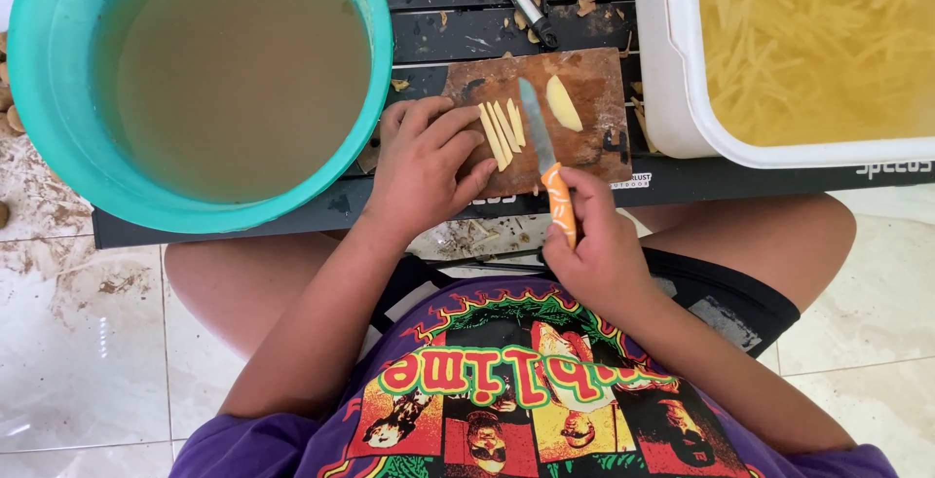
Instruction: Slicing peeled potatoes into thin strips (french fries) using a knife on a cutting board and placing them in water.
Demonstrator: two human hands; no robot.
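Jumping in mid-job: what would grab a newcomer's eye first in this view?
Probably the big teal tub of murky water at upper left, and the white bin of yellow strips at upper right. Between them, the right hand holds an orange-handled knife over a wooden board, while the left hand steadies cut strips.

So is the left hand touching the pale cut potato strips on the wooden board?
Touching. The head view shows the left hand with its fingertips pressed against the pale potato strips on the brown wooden cutting board, no gap between them.
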